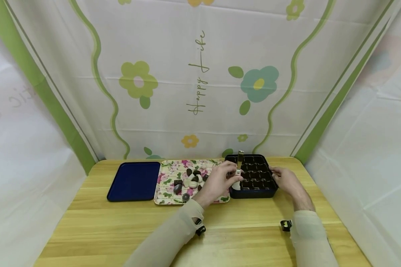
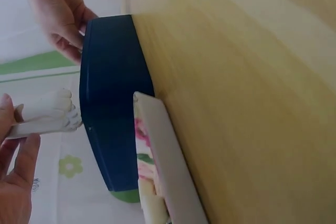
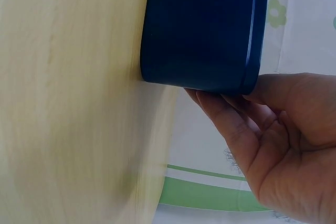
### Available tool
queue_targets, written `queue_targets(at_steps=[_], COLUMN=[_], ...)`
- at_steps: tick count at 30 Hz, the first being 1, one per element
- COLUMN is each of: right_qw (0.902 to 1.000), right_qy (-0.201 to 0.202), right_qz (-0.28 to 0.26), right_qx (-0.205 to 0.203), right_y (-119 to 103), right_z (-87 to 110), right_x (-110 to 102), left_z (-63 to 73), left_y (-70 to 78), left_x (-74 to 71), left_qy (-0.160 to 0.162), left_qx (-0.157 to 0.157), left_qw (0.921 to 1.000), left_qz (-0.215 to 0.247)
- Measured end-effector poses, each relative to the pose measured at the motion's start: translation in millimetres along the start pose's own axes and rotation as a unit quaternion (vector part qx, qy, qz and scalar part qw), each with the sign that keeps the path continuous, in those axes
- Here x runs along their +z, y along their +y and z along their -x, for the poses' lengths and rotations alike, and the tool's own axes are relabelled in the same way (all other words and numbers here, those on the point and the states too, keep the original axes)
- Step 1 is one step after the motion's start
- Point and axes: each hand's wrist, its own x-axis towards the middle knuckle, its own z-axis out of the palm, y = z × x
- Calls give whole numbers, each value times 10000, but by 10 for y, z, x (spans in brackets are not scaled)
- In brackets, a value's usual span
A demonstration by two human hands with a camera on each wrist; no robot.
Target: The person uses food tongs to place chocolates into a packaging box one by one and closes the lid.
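Observation:
My left hand (image 1: 218,181) holds a pair of tongs upright over the left part of a dark blue box (image 1: 254,193). The tongs (image 2: 47,114) have broad white, scalloped tips and a shiny gold-toned top end. Whether anything sits between the tips cannot be made out. Inside the box lies a dark brown insert (image 1: 255,174) divided into several small compartments. At the box's right side, my right hand (image 1: 287,183) grips the wall, thumb at the rim and fingers against the outside. Left of the box, a floral tray (image 1: 167,189) bears several dark, white and grey chocolate-like pieces (image 1: 193,184).
A flat dark blue lid or tray (image 1: 133,181) lies left of the floral tray, close to its edge. All stand near the back of the wooden table (image 1: 234,233). Behind hangs a white curtain (image 1: 173,122) with printed flowers; further sheets flank both sides.

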Motion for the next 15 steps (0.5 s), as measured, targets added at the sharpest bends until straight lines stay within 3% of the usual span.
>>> queue_targets(at_steps=[8, 15], right_qw=[10000, 10000], right_qy=[-13, -8], right_qz=[23, 4], right_qx=[50, 74], right_y=[-12, -16], right_z=[4, 8], right_x=[-1, -7], left_z=[16, 76], left_y=[-85, -225], left_x=[-239, -485], left_qy=[157, 169], left_qx=[-94, -260], left_qw=[9996, 9994], left_qz=[-220, -125])
